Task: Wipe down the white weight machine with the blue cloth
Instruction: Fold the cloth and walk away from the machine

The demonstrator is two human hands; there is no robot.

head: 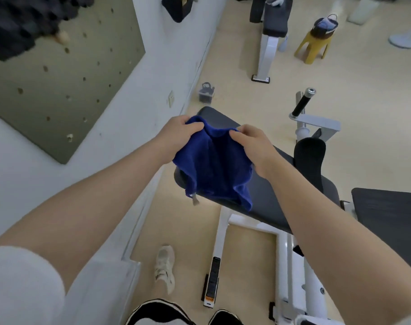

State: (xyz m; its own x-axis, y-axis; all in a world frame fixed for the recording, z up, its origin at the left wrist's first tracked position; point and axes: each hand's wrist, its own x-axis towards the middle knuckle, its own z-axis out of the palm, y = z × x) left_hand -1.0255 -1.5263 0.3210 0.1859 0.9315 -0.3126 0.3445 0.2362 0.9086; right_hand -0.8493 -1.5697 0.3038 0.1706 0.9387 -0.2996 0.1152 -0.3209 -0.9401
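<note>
A blue cloth (213,167) hangs in the air in front of me, above the dark padded seat (265,198) of the white weight machine (291,259). My left hand (176,134) pinches the cloth's upper left edge. At the upper right edge my right hand (253,146) grips it, so the cloth is spread between both hands and droops down. The machine's white frame runs below the seat, and a black-gripped handle (301,103) stands on a white bracket at the right.
A white wall with a grey pegboard (59,85) is on the left. On the beige floor sit a small container (206,92), a second white bench (270,38) and a yellow stool (313,46) with a bag. My shoe (164,266) stands beside the machine's base.
</note>
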